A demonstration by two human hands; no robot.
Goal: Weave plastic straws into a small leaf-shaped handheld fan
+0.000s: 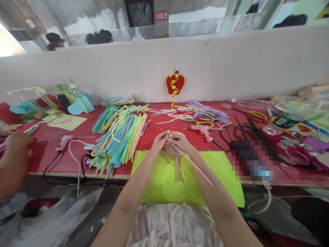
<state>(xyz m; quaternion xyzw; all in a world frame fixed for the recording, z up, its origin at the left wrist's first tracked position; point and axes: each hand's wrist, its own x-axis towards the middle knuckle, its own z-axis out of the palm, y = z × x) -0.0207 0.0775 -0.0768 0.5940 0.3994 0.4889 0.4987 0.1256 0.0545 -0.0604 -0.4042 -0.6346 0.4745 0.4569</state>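
Note:
Both hands meet over a round, pale pink fan-shaped piece (172,149) with a short handle strip hanging toward me. My left hand (159,141) pinches a pink pipe cleaner (196,167) near the top of the round piece. My right hand (181,142) has its fingers closed on the same pipe cleaner, whose long tail slants down to the right over my forearm. Beneath lies a yellow-green sheet (164,192), bent over the table's front edge. The fingertips partly hide the spot where the strips cross.
A large pile of pastel pipe cleaners (120,133) lies to the left. Pink glue guns (203,131) rest on both sides with trailing cords. A red fan ornament (175,84) stands at the back. Scissors (257,115) and plastic bottles lie right. Another person's hand (19,144) is at far left.

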